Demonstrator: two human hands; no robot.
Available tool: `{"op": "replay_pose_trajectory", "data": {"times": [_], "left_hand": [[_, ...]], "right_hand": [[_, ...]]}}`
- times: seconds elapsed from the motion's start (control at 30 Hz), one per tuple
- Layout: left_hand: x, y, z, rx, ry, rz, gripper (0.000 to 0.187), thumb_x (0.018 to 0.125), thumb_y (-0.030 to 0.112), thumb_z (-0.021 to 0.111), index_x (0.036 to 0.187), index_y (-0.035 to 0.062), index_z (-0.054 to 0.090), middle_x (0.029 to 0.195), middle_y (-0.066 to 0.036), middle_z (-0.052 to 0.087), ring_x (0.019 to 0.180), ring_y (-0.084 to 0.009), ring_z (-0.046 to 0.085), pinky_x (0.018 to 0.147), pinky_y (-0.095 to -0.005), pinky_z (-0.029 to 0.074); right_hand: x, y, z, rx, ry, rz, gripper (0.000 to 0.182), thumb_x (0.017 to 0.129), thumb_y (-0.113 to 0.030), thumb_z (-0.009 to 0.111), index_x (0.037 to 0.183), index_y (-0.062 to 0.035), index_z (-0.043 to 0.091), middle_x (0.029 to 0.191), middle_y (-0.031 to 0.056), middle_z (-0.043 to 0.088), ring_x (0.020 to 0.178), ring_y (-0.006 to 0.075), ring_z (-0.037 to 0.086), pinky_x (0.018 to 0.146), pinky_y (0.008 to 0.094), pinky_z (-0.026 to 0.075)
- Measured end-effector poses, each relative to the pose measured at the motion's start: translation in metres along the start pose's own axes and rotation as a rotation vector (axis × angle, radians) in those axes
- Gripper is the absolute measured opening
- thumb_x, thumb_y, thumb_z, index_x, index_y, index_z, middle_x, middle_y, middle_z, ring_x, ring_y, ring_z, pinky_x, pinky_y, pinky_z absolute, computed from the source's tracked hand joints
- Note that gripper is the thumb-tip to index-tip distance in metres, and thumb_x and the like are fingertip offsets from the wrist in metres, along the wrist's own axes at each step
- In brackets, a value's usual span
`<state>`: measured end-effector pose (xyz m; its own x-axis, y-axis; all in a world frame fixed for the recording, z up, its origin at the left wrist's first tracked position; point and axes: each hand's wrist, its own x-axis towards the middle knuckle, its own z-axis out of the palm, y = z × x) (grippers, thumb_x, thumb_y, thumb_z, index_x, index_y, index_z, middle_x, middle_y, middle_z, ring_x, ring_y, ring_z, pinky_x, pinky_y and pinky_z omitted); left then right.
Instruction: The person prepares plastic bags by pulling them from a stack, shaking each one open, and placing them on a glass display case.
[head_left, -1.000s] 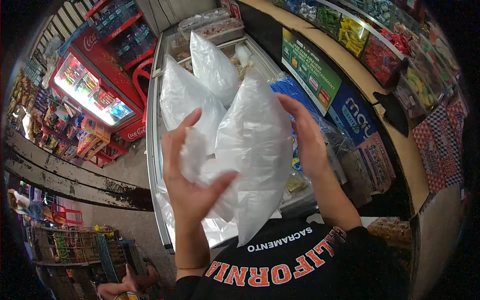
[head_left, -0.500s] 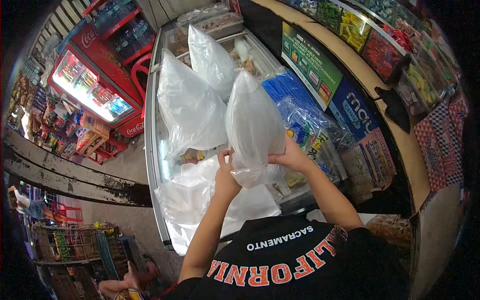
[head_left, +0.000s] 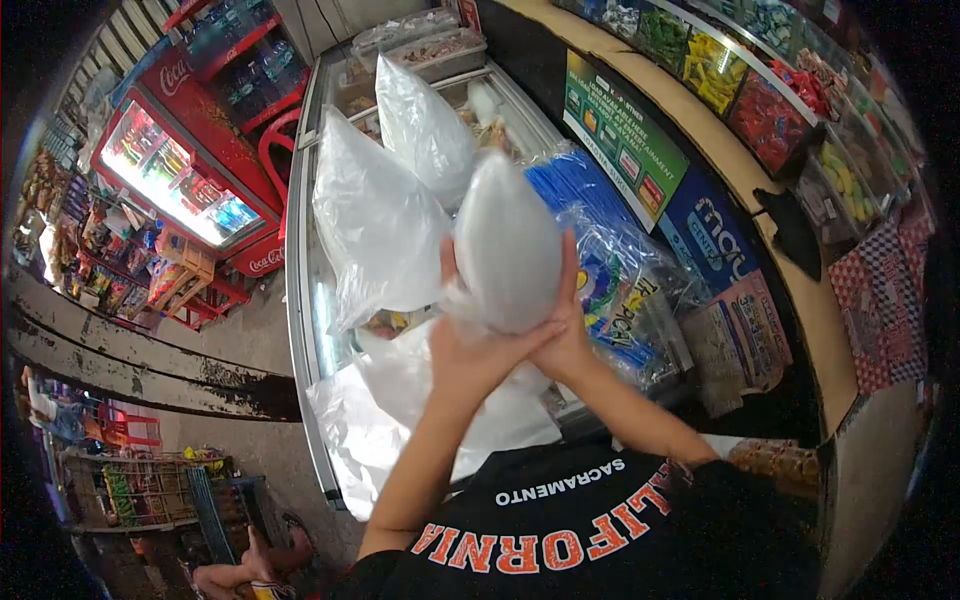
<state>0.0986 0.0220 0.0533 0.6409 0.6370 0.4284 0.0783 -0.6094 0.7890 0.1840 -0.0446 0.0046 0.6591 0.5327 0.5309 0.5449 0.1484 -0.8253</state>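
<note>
Between my two hands is a white, puffed plastic bag (head_left: 508, 245), upright with its narrow end pointing away from me. My left hand (head_left: 468, 345) grips its lower left side, and my right hand (head_left: 562, 335) wraps its lower right side; the hands meet under its base. Two more full white bags, one at the left (head_left: 375, 215) and one farther back (head_left: 425, 130), stand on the glass-topped freezer. Flat white plastic sheets (head_left: 365, 430) lie on the near left part of the freezer, partly behind my left forearm.
Blue straws (head_left: 580, 190) in clear plastic lie right of the bags. Food tubs (head_left: 435, 50) sit at the freezer's far end. A red drinks fridge (head_left: 180, 165) stands left, candy containers (head_left: 715, 70) line the right shelf. A person's legs (head_left: 255, 565) show lower left.
Both hands have come together under the held bag and wrapped round its sides. The bag looks more compact, and its loose lower part is now gathered in my hands.
</note>
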Motion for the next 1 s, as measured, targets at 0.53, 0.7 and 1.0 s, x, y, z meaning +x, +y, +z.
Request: {"op": "replay_pose_trajectory", "data": {"times": [0.53, 0.7, 1.0], "left_hand": [[-0.028, -0.060, 0.010, 0.448, -0.339, -0.095, 0.059, 0.057, 0.033, 0.069, 0.099, -0.0014, 0.046, 0.094, -0.023, 0.048, 0.083, -0.0372, 0.050, 0.067, -0.0382, 0.043], [-0.038, -0.011, -0.037, 0.085, -0.253, -0.094, 0.040, 0.076, 0.027, 0.052, 0.104, -0.0023, 0.046, 0.103, -0.015, 0.049, 0.082, -0.0229, 0.051, 0.074, -0.0307, 0.040], [-0.057, 0.035, -0.057, -0.699, -0.179, -0.361, 0.034, 0.086, 0.021, 0.032, 0.110, -0.0024, 0.040, 0.111, -0.012, 0.045, 0.100, -0.0167, 0.042, 0.088, -0.0283, 0.028]], "right_hand": [[-0.036, 0.068, -0.005, -0.198, -0.147, 0.141, 0.089, 0.045, -0.005, 0.067, 0.121, -0.0014, 0.021, 0.121, 0.0194, 0.021, 0.111, 0.0351, 0.027, 0.092, 0.0373, 0.026], [-0.019, 0.026, -0.053, -0.411, -0.367, 0.158, 0.095, 0.043, -0.017, 0.074, 0.122, -0.0030, 0.023, 0.122, 0.0193, 0.022, 0.112, 0.0351, 0.025, 0.092, 0.0415, 0.024], [-0.006, -0.059, -0.086, 0.512, -0.503, 0.339, 0.069, 0.055, -0.016, 0.073, 0.114, -0.0074, 0.039, 0.116, 0.0053, 0.040, 0.095, 0.0168, 0.046, 0.078, 0.0282, 0.038]]}}
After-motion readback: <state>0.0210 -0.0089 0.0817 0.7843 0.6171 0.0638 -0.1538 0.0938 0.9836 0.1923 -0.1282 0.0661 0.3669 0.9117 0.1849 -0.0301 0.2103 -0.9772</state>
